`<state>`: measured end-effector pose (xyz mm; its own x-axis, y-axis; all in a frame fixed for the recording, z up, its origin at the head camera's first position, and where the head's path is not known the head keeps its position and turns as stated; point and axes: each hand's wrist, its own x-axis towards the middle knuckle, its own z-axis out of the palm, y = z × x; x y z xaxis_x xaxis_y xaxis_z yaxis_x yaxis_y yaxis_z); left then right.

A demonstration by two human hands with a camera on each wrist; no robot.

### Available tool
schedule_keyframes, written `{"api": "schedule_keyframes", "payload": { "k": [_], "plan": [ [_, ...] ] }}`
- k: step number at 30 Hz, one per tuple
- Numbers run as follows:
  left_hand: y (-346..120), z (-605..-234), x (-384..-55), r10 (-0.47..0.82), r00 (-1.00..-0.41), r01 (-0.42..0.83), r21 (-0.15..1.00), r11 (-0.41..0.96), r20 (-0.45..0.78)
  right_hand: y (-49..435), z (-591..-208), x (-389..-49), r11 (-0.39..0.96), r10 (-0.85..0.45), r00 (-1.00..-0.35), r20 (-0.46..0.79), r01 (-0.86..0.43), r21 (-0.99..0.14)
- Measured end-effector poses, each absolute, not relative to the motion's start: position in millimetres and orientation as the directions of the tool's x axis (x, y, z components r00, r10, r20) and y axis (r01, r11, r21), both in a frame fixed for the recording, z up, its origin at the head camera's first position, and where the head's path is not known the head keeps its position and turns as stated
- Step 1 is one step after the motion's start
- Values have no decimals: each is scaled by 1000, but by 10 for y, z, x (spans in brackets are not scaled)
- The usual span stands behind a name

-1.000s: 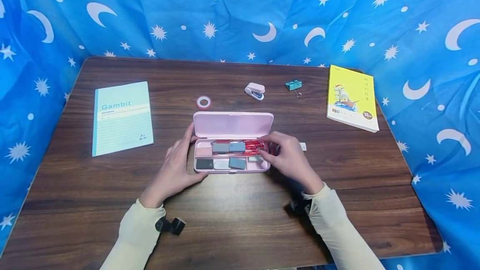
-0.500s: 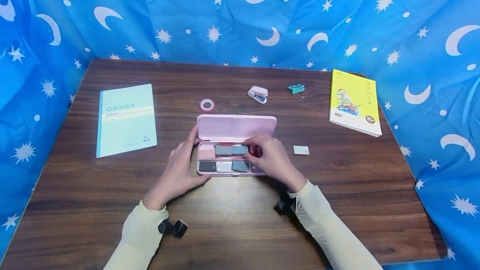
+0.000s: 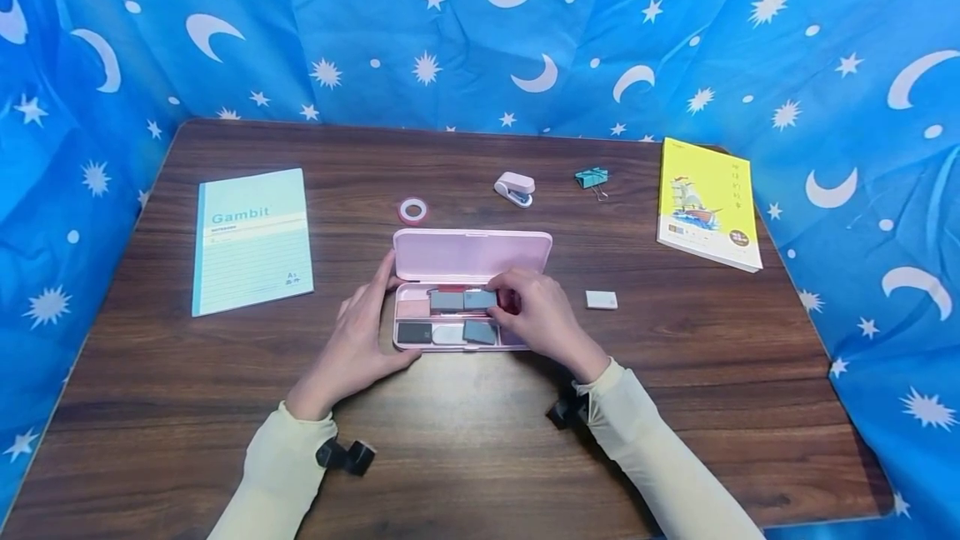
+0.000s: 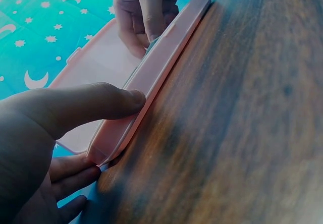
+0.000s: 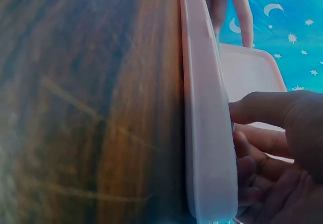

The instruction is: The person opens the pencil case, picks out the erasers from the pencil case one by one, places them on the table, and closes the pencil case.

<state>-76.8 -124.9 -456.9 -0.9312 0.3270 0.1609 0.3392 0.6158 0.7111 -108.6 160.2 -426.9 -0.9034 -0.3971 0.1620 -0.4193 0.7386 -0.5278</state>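
A pink pencil case (image 3: 472, 254) lies with its lid raised in the middle of the table. My left hand (image 3: 352, 340) grips its left end, thumb (image 4: 121, 103) on the front wall and fingers behind. My right hand (image 3: 543, 319) reaches into the right part, thumb and forefinger pinching the right end of a blue-grey eraser (image 3: 480, 300). Left of that eraser are a grey eraser (image 3: 447, 301) and a pink one (image 3: 413, 307). A dark eraser (image 3: 415, 332), a white one (image 3: 448, 334) and a tilted grey one (image 3: 480, 332) fill the front row. My right hand hides the case's right end.
A white eraser (image 3: 601, 300) lies right of the case. Behind stand a roll of tape (image 3: 412, 210), a small stapler (image 3: 515, 188) and a teal binder clip (image 3: 592, 178). A notebook (image 3: 255, 261) is at left, a yellow book (image 3: 705, 198) at right.
My right hand has moved left from the case's right end to the blue-grey eraser, uncovering the white eraser on the table. My left hand keeps its grip on the case.
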Motion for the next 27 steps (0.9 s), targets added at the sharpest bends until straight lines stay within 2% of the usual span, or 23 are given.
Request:
{"api": "schedule_keyframes", "payload": {
  "k": [8,16,21,27],
  "plan": [
    [-1241,-4564,-766,320,-934,332,707,624,156,1817,-4132,-1029,686,-354,-904,238,-424,-592],
    [-1249,-4553,-771,330,-929,350,694,629,169,2262,-4031,-988,725,-272,-930,246,-367,-583],
    [-1250,-4554,-771,329,-930,347,697,628,167,2463,-4066,-978,764,-238,-947,217,-320,-560],
    [-1238,-4570,-768,326,-932,340,705,623,161,2555,-4142,-996,824,-213,-970,117,-242,-512]
  ]
}}
